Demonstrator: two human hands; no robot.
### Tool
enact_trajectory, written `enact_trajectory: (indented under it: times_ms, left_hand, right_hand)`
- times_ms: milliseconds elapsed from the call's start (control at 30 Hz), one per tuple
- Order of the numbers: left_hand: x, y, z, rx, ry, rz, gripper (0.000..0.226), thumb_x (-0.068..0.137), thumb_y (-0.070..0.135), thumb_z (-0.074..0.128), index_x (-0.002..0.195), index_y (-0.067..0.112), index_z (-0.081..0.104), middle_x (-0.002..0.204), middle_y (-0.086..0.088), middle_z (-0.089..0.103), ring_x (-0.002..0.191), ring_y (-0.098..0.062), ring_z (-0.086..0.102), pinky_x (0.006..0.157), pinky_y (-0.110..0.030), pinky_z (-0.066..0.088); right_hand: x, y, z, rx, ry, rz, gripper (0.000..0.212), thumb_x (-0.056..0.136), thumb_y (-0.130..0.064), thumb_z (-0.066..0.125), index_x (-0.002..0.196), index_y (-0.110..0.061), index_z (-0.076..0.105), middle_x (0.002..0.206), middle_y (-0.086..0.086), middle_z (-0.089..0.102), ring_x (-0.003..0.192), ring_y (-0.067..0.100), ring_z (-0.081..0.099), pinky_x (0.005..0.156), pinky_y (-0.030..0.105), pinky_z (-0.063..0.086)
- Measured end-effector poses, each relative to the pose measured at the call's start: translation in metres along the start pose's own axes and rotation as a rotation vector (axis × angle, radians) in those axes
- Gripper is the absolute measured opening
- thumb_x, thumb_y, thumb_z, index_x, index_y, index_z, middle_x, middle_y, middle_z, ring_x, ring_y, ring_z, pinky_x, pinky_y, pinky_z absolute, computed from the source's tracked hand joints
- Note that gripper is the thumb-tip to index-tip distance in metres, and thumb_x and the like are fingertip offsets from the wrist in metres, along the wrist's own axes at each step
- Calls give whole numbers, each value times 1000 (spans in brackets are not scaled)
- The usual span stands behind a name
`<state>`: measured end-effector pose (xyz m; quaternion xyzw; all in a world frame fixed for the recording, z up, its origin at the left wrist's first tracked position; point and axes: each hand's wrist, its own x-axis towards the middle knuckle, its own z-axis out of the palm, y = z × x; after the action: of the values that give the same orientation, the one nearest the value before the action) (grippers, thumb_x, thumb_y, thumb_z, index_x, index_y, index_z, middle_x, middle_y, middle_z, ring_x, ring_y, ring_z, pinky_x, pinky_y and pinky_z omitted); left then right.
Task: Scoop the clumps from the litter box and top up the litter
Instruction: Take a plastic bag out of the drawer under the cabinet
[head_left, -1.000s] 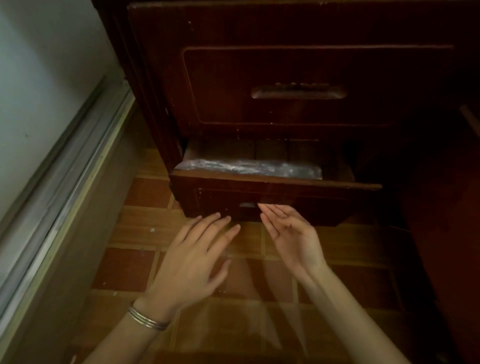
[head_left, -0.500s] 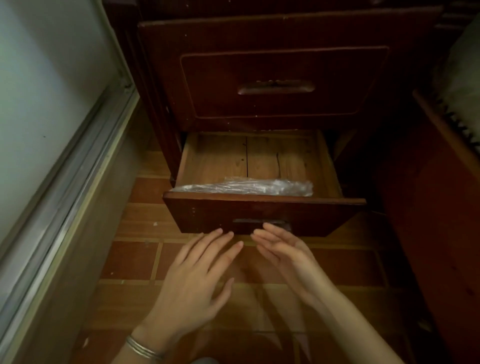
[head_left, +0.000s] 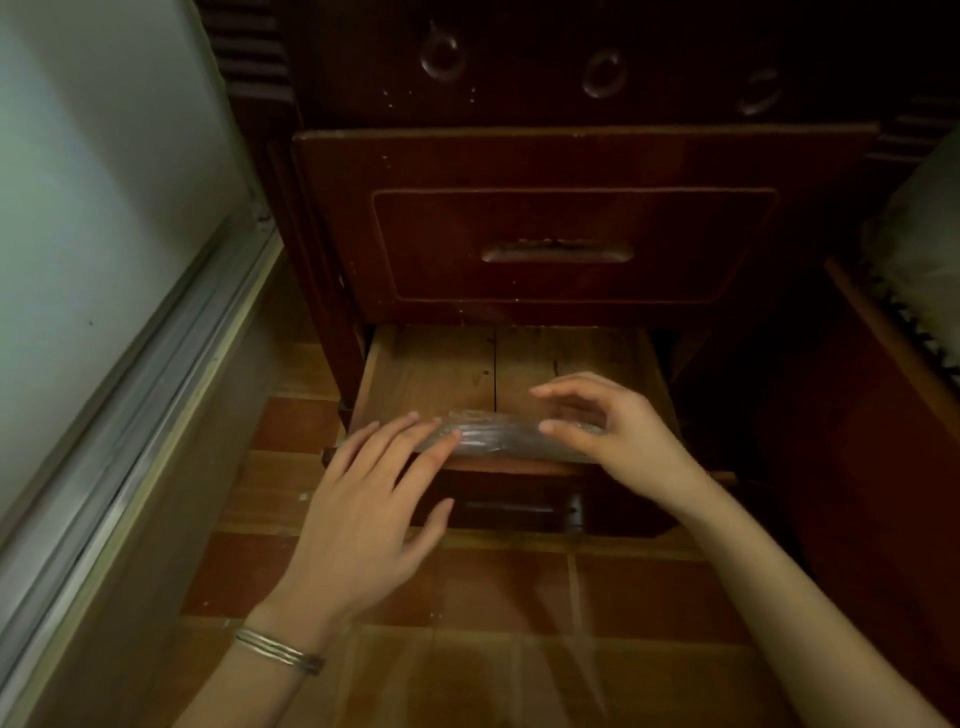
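Observation:
The bottom drawer (head_left: 441, 369) of a dark wooden cabinet stands pulled out over the tiled floor. A crumpled clear plastic bag (head_left: 498, 439) lies along the inside of its front edge. My left hand (head_left: 363, 499) reaches over the drawer front with fingers spread, its fingertips touching the bag's left end. My right hand (head_left: 618, 426) hovers over the bag's right end, fingers and thumb apart on either side of it, not closed. No litter box or scoop is in view.
A closed upper drawer (head_left: 558, 252) with a recessed handle sits above. A pale wall and sliding-door rail (head_left: 156, 374) run along the left. Dark wooden furniture (head_left: 883, 415) with a light bundle on it stands at the right. Reddish floor tiles (head_left: 519, 623) lie below.
Both hands moved forward from in front of the drawer to over its front edge and onto the plastic bag. The drawer is out farther than one second ago.

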<state>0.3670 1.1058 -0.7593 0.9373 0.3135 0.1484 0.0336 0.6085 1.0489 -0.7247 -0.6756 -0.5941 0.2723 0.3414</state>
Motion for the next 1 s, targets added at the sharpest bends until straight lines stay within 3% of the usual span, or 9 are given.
enact_trajectory:
  times_ms: [167, 267, 433, 600, 767, 900, 1000]
  left_hand:
    - [6, -5, 12, 9, 4, 23, 48, 92, 41, 42, 132, 17, 51, 132, 0, 54, 128, -17, 45, 106, -41, 32]
    - [6, -5, 14, 0, 24, 20, 47, 93, 41, 40, 132, 17, 51, 130, 0, 56, 127, -17, 46, 106, -41, 32]
    - [7, -4, 18, 3, 27, -4, 46, 94, 40, 37, 131, 18, 53, 130, 2, 56, 127, -15, 45, 107, -40, 30]
    - [7, -3, 17, -2, 22, -17, 46, 94, 40, 37, 133, 19, 50, 133, 0, 54, 128, -16, 43, 108, -39, 28]
    - [9, -1, -1, -29, 77, 11, 47, 95, 35, 37, 137, 17, 45, 140, -2, 47, 133, -17, 38, 110, -41, 27]
    - [7, 10, -29, -14, 157, 58, 47, 94, 33, 39, 138, 16, 44, 141, -4, 45, 134, -17, 36, 110, -41, 28]
    - [-5, 24, -46, -17, 224, 134, 44, 94, 28, 43, 135, 14, 48, 139, -6, 47, 132, -18, 38, 110, -39, 29]
  right_hand:
    - [41, 31, 2, -187, -333, 80, 56, 77, -36, 71, 128, -30, 49, 132, -8, 48, 123, 6, 43, 107, 30, 35]
    - [50, 41, 7, -206, -455, 190, 71, 75, -37, 73, 136, -27, 39, 141, -4, 40, 128, 12, 39, 103, 24, 34]
    - [53, 49, 13, -331, -555, 270, 70, 76, -28, 73, 135, -20, 38, 132, 0, 48, 117, 14, 48, 95, 23, 39]
    - [51, 48, 10, -251, -422, 224, 43, 73, -23, 76, 109, -26, 53, 106, -5, 61, 96, 10, 58, 85, 25, 48]
    - [38, 23, -7, -145, -147, 67, 30, 70, -20, 79, 92, -23, 59, 89, -10, 66, 84, 0, 61, 73, 12, 43]
    - [10, -14, -30, -163, -61, -16, 31, 72, -22, 77, 97, -26, 60, 87, -13, 65, 85, -7, 60, 72, 6, 44]
    - [-22, -36, -42, -161, -62, 10, 45, 71, -30, 77, 111, -34, 54, 94, -16, 64, 88, 2, 63, 77, 20, 52]
